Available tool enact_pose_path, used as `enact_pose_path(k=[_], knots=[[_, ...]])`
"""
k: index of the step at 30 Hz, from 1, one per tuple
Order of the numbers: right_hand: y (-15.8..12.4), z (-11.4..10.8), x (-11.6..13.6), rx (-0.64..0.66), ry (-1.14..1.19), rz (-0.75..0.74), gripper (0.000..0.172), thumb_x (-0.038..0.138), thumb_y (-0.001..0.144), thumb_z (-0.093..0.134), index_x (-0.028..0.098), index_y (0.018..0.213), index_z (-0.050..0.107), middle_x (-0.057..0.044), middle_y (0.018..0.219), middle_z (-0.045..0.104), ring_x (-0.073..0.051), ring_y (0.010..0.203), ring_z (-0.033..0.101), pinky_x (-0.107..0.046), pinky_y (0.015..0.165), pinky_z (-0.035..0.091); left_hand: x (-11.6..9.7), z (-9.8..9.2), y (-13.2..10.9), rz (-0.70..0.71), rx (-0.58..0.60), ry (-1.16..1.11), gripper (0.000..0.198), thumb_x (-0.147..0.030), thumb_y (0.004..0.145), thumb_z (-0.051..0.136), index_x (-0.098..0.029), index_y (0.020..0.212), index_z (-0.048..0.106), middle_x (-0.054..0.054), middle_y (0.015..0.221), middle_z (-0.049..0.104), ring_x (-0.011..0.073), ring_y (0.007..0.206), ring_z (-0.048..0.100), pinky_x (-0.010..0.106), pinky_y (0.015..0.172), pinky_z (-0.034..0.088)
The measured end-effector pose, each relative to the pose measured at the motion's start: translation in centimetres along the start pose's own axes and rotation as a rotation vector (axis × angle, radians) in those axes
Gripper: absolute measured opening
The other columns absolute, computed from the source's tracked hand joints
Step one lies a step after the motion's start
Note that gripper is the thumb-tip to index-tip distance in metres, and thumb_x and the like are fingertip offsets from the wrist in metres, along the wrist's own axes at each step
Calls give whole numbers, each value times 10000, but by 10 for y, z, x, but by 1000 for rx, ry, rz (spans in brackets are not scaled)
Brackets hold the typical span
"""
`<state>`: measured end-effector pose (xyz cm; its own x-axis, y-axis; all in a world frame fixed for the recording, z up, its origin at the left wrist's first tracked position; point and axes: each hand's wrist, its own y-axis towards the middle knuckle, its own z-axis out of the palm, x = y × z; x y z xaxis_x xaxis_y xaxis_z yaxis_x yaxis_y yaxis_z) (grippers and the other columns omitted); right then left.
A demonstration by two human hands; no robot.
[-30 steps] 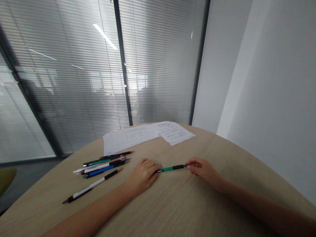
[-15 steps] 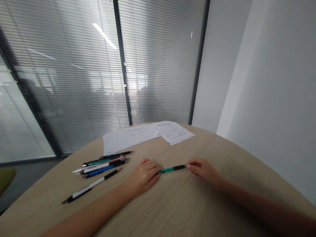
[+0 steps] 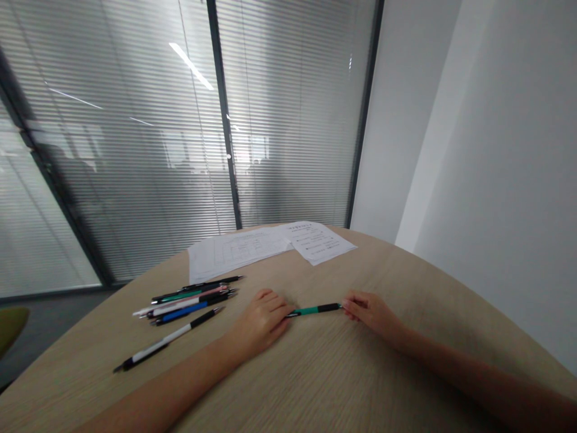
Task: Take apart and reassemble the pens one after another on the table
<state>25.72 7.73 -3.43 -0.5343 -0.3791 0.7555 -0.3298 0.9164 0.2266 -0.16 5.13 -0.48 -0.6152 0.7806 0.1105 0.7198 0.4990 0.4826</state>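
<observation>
A green pen point(image 3: 309, 311) with a black grip stretches between my two hands, low over the table. My left hand point(image 3: 265, 316) is closed around its left end, which the fingers hide. At the other end, the fingertips of my right hand point(image 3: 367, 310) pinch the pen's tip. To the left of my left hand lies a white pen point(image 3: 166, 341) with a black grip, placed at a slant. Just beyond it is a loose pile of several pens, among them a blue pen point(image 3: 184, 312) and a pink pen point(image 3: 211, 293).
Printed paper sheets point(image 3: 238, 249) lie at the far side of the round wooden table point(image 3: 315, 385). Behind the table stands a glass partition with blinds point(image 3: 288, 120), and a white wall point(image 3: 505, 150) rises on the right. A green chair edge point(image 3: 11, 328) shows at far left.
My right hand has shifted very slightly to the right and down, and the green pen lies a touch flatter. My left hand has barely moved.
</observation>
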Motion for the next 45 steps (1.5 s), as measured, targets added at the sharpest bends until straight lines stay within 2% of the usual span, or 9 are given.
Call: enact_pose_path(k=[12, 22, 29, 31, 33, 36, 38, 40, 45], knots=[[-2, 2, -3, -11, -138, -60, 298, 335, 817, 322, 187, 586, 437, -3, 573, 513, -121, 543, 475, -233, 527, 351, -1, 0, 0, 4, 10, -16, 192, -162, 800, 393, -159, 922, 541, 44, 761, 596, 157, 713, 511, 327, 719, 346], [-1, 3, -2, 8, -71, -29, 324, 339, 815, 332, 175, 608, 521, -18, 580, 556, -124, 541, 509, -231, 525, 379, -1, -1, 0, -21, 21, -48, 192, -173, 800, 394, -169, 917, 545, 42, 759, 596, 153, 713, 519, 323, 729, 342], [-3, 1, -1, -4, -34, -38, 434, 410, 826, 272, 175, 561, 525, -19, 578, 547, -131, 569, 508, -251, 571, 386, -2, -2, 1, -39, 14, -66, 194, -189, 807, 387, -173, 902, 556, 40, 753, 599, 148, 709, 521, 314, 720, 347], [-3, 1, 0, -21, 13, -51, 439, 420, 833, 246, 173, 639, 554, -14, 574, 526, -127, 575, 501, -259, 593, 392, -1, -2, 1, -42, 8, -67, 192, -186, 806, 388, -170, 899, 555, 40, 749, 600, 150, 708, 522, 315, 717, 348], [-2, 2, 0, -38, 88, -42, 400, 425, 831, 252, 171, 825, 561, 6, 549, 492, -117, 543, 485, -256, 571, 398, -1, -2, 1, -49, 0, -67, 188, -184, 807, 391, -169, 897, 555, 39, 747, 601, 151, 706, 523, 318, 715, 350], [-1, 4, 3, -46, 224, 15, 353, 443, 775, 385, 186, 1001, 471, 7, 638, 520, -97, 508, 474, -236, 501, 403, 1, -1, 1, -72, -11, -66, 183, -189, 809, 398, -170, 898, 556, 39, 750, 604, 153, 711, 528, 318, 716, 355], [-2, 5, 5, -31, 289, 34, 352, 442, 705, 498, 197, 954, 460, -5, 722, 539, -89, 530, 487, -229, 498, 417, 2, 0, 1, -83, -12, -65, 188, -194, 812, 395, -170, 905, 557, 42, 754, 606, 155, 716, 531, 317, 714, 359], [-2, 5, 7, -17, 306, 37, 316, 430, 667, 547, 197, 866, 470, 4, 703, 528, -89, 546, 493, -227, 511, 428, 2, 0, 0, -78, -12, -63, 192, -193, 813, 391, -169, 910, 555, 43, 758, 606, 156, 718, 530, 317, 713, 360], [-3, 4, 8, -7, 271, 45, 233, 417, 707, 498, 194, 773, 482, 23, 606, 499, -90, 517, 488, -215, 489, 404, 2, 1, 0, -52, 2, -62, 193, -185, 811, 390, -171, 916, 551, 41, 751, 598, 156, 708, 522, 321, 712, 356]])
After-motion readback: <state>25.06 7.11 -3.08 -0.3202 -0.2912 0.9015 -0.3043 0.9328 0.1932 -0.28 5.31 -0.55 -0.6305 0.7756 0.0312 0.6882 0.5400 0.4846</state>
